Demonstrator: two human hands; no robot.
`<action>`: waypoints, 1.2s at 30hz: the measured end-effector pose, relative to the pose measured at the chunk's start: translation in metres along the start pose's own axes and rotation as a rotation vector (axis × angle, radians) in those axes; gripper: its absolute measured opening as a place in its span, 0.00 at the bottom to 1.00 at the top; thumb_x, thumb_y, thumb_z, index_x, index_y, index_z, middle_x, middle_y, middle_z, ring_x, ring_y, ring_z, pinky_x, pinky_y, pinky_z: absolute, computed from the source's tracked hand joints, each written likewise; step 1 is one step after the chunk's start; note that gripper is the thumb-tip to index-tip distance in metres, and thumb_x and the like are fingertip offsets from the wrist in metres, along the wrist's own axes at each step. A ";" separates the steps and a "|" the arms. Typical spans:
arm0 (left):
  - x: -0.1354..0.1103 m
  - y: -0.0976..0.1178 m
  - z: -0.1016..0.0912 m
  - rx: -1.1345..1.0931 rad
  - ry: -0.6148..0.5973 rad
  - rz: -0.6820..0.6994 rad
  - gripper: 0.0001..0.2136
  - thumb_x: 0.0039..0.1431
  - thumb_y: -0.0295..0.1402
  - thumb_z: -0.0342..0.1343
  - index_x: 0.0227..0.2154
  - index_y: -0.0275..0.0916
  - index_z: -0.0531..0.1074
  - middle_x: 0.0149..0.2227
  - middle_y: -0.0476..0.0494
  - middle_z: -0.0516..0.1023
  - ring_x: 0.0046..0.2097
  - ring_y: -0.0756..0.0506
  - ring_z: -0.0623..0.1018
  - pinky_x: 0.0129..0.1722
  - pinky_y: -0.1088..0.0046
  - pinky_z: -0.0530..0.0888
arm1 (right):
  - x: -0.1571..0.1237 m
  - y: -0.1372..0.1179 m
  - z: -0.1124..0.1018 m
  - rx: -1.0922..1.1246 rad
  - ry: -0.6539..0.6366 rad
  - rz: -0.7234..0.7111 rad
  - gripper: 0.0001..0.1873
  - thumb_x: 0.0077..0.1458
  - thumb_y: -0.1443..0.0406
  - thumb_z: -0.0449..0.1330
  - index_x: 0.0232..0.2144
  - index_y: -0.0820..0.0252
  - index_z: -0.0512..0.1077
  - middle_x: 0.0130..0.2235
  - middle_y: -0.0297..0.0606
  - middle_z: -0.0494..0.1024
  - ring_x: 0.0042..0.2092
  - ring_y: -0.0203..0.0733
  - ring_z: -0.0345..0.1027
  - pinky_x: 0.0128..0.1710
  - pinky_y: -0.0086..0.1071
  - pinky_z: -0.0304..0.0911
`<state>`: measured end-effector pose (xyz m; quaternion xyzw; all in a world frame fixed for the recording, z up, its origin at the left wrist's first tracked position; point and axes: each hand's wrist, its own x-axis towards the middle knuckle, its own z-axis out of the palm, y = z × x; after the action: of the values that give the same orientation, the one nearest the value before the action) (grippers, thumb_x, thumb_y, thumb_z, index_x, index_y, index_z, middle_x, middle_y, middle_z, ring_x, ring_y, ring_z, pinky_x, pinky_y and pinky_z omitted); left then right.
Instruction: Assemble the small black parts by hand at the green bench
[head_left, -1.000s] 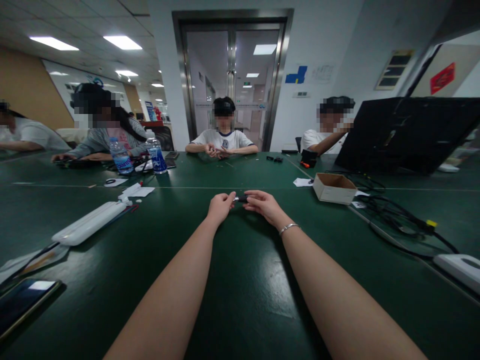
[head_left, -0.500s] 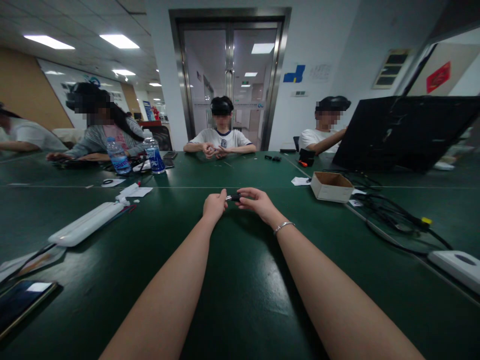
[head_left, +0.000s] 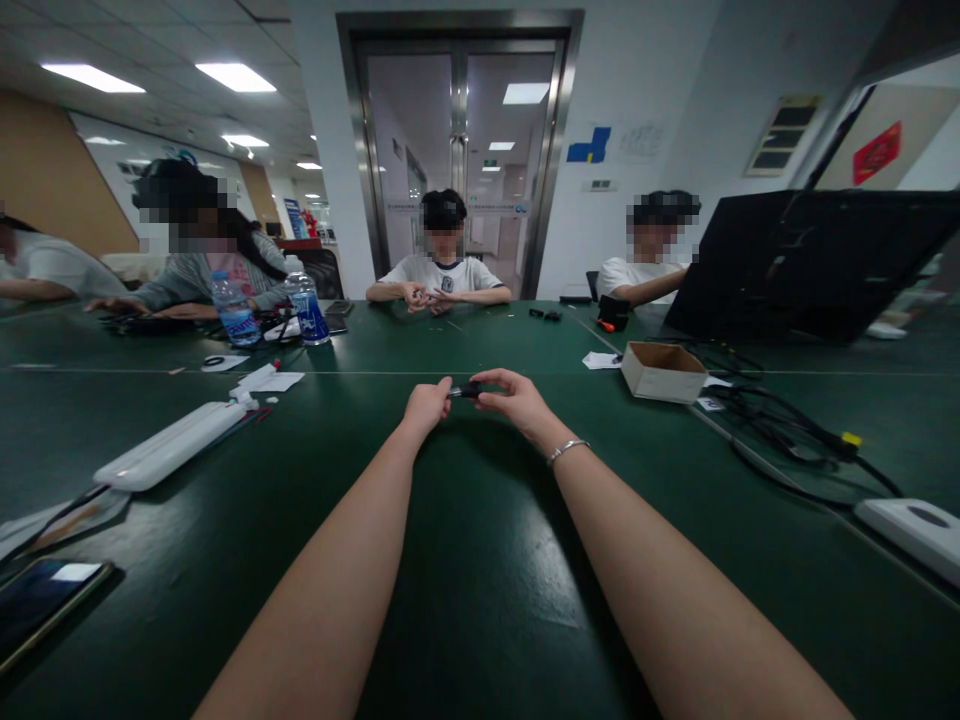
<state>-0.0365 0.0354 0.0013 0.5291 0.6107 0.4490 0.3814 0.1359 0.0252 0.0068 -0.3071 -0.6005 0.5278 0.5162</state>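
both grips pinch one small dark part (head_left: 469, 390) at frame centre, left hand (head_left: 426, 407) and right hand (head_left: 514, 400) above green counter (head_left: 480, 560); mid-assembly, next needs fine alignment.

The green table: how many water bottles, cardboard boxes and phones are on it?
Water bottles: 2
Cardboard box: 1
Phone, near left edge: 1
Total: 4

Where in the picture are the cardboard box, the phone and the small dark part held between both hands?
cardboard box (head_left: 664, 379): head view, on its front wall.
phone (head_left: 46, 598): head view, on its dark screen.
small dark part (head_left: 471, 391): head view, on the middle showing between the fingers.
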 end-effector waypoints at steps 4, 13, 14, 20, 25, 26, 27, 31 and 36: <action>0.000 -0.002 0.000 0.007 0.008 0.014 0.26 0.58 0.49 0.48 0.10 0.39 0.64 0.13 0.47 0.64 0.17 0.50 0.64 0.24 0.72 0.63 | -0.001 0.000 0.002 0.066 0.024 0.081 0.14 0.46 0.78 0.64 0.37 0.62 0.74 0.41 0.39 0.77 0.35 0.37 0.75 0.36 0.29 0.74; -0.004 -0.004 0.005 -0.136 -0.115 0.123 0.18 0.55 0.45 0.50 0.18 0.36 0.68 0.17 0.48 0.67 0.20 0.51 0.66 0.22 0.76 0.62 | -0.008 -0.006 0.006 0.138 0.098 0.252 0.09 0.57 0.77 0.58 0.39 0.65 0.72 0.32 0.39 0.77 0.29 0.36 0.76 0.30 0.26 0.75; -0.003 -0.005 0.005 -0.128 -0.123 0.124 0.19 0.56 0.46 0.50 0.17 0.36 0.67 0.16 0.48 0.67 0.19 0.52 0.65 0.21 0.76 0.62 | -0.008 -0.006 0.006 0.141 0.099 0.254 0.08 0.57 0.77 0.58 0.39 0.65 0.72 0.32 0.39 0.77 0.29 0.36 0.76 0.30 0.26 0.75; 0.003 -0.012 0.003 -0.005 -0.116 0.148 0.27 0.58 0.53 0.45 0.14 0.37 0.66 0.14 0.47 0.66 0.19 0.51 0.66 0.22 0.75 0.62 | -0.007 -0.004 0.003 0.153 0.083 0.215 0.10 0.55 0.77 0.60 0.38 0.63 0.73 0.34 0.38 0.77 0.31 0.37 0.76 0.31 0.26 0.74; 0.002 -0.010 0.001 -0.003 -0.116 0.118 0.27 0.57 0.54 0.46 0.14 0.37 0.66 0.14 0.47 0.66 0.19 0.51 0.66 0.23 0.74 0.63 | -0.007 -0.002 0.002 0.155 0.071 0.190 0.12 0.55 0.79 0.59 0.38 0.63 0.74 0.36 0.38 0.75 0.32 0.37 0.76 0.33 0.26 0.75; 0.001 -0.009 0.000 -0.007 -0.120 0.117 0.27 0.57 0.54 0.46 0.14 0.37 0.67 0.14 0.47 0.66 0.19 0.51 0.66 0.23 0.74 0.63 | -0.007 -0.003 0.002 0.153 0.072 0.187 0.12 0.55 0.79 0.59 0.38 0.63 0.74 0.36 0.38 0.75 0.32 0.37 0.76 0.33 0.26 0.75; 0.000 -0.009 0.000 -0.010 -0.125 0.116 0.27 0.57 0.54 0.46 0.14 0.37 0.67 0.14 0.47 0.66 0.19 0.51 0.66 0.23 0.74 0.63 | -0.007 -0.003 0.002 0.152 0.072 0.185 0.12 0.54 0.79 0.59 0.38 0.63 0.74 0.36 0.38 0.75 0.32 0.37 0.76 0.33 0.26 0.75; -0.003 -0.006 0.000 -0.009 -0.124 0.112 0.28 0.58 0.53 0.46 0.14 0.36 0.67 0.14 0.47 0.66 0.18 0.51 0.66 0.23 0.74 0.63 | -0.007 -0.004 0.003 0.154 0.073 0.184 0.12 0.54 0.79 0.58 0.38 0.63 0.74 0.36 0.38 0.75 0.33 0.38 0.77 0.34 0.26 0.75; -0.002 -0.007 0.001 -0.008 -0.117 0.127 0.29 0.59 0.54 0.44 0.13 0.36 0.67 0.13 0.47 0.66 0.18 0.51 0.66 0.24 0.74 0.63 | -0.008 -0.003 0.002 0.153 0.067 0.178 0.11 0.54 0.78 0.59 0.39 0.63 0.74 0.36 0.39 0.75 0.33 0.38 0.77 0.34 0.26 0.75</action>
<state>-0.0369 0.0332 -0.0054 0.5904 0.5508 0.4431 0.3894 0.1364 0.0167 0.0077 -0.3364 -0.5112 0.6052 0.5092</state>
